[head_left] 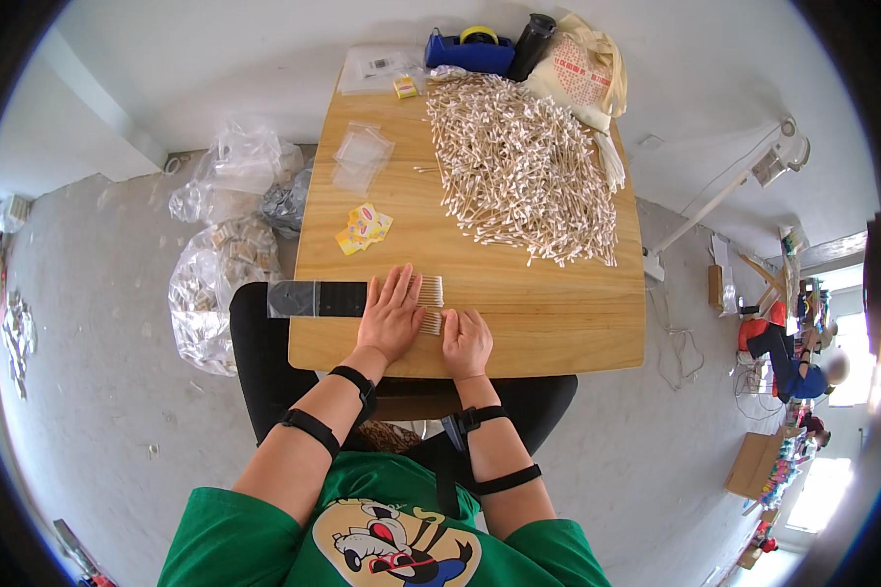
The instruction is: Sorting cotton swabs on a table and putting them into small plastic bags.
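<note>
My left hand [391,318] lies flat, fingers extended, over a row of cotton swabs [432,291] near the front of the wooden table. Their white tips stick out to the right of the hand. From under its left side runs a flat black strip [343,299], with a clear plastic piece [292,299] at its far left end, past the table edge. My right hand [467,342] is closed, knuckles up, beside the lower right swab tips. Its curled fingers hide whatever may be in them.
A big heap of loose cotton swabs [524,171] covers the table's far right. Yellow printed cards [364,229] and clear bags [363,157] lie on the left. At the back are a blue tape dispenser [468,51], a black bottle [533,46] and a cloth bag [579,73].
</note>
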Motion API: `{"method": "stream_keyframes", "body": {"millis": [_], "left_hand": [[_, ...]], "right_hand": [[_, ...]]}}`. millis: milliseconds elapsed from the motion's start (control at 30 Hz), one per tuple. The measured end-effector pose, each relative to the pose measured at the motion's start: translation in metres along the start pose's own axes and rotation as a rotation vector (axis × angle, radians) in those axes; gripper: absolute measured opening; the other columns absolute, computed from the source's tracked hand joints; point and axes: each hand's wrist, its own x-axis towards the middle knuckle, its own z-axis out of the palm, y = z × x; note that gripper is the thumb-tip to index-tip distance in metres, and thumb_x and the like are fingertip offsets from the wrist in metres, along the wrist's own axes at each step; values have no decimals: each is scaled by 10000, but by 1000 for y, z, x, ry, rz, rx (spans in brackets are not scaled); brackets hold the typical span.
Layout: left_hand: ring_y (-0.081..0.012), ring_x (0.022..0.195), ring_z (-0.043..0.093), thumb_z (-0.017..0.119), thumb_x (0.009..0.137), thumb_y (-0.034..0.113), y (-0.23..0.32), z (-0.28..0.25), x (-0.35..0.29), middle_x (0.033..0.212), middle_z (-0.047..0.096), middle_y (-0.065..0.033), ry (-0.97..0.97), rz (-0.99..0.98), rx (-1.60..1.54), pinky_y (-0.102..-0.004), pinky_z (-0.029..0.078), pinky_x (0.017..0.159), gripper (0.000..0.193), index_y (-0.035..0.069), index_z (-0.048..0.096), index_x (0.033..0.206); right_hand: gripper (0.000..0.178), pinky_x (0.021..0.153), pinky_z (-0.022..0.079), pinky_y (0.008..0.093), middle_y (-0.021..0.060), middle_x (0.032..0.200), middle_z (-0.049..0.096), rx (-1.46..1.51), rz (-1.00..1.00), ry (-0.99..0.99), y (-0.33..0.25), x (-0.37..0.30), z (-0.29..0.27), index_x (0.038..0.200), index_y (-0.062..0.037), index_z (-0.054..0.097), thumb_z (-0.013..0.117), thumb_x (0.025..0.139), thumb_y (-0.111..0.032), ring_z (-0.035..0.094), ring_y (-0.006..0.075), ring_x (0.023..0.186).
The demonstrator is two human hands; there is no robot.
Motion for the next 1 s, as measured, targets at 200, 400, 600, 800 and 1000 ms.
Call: {"method": "stream_keyframes", "body": {"millis": [200,400,600,800,1000], "left_hand": [[-267,1464,246,473,978,374,-1,1,0,1576,286,-93,-1,-2,-5,-508,170,1190,585,87,379,1480],[-267,1462,251,480,976,372,-1,3,-1,1574,289,-93,23,7,-5,-514,176,1187,588,86,379,1480],[-265,1467,239,471,981,374,-1,2,-1,1579,279,-87,10,5,9,-512,171,1189,587,94,369,1487],[-266,1470,234,449,992,377,1,0,0,1581,278,-81,-22,-11,12,-504,159,1193,584,95,353,1494],[-262,1470,234,446,992,382,1,0,0,1577,288,-82,-25,-8,16,-501,163,1193,573,94,375,1482]], "right_hand": [[212,636,497,401,91,771,628,18,35,31,-7,5,0,895,-114,730,537,964,-168,616,310,716],[223,647,503,397,87,790,640,-53,35,-18,1,2,2,896,-115,726,525,972,-172,626,307,728],[247,622,506,394,72,785,657,-56,74,-25,-2,12,3,880,-124,714,505,986,-201,636,294,712],[254,602,497,410,86,744,626,-24,27,-24,2,15,4,858,-132,705,521,984,-254,620,309,690],[248,608,503,398,79,752,630,10,65,-3,-1,18,5,860,-135,699,523,983,-259,630,303,706]]}}
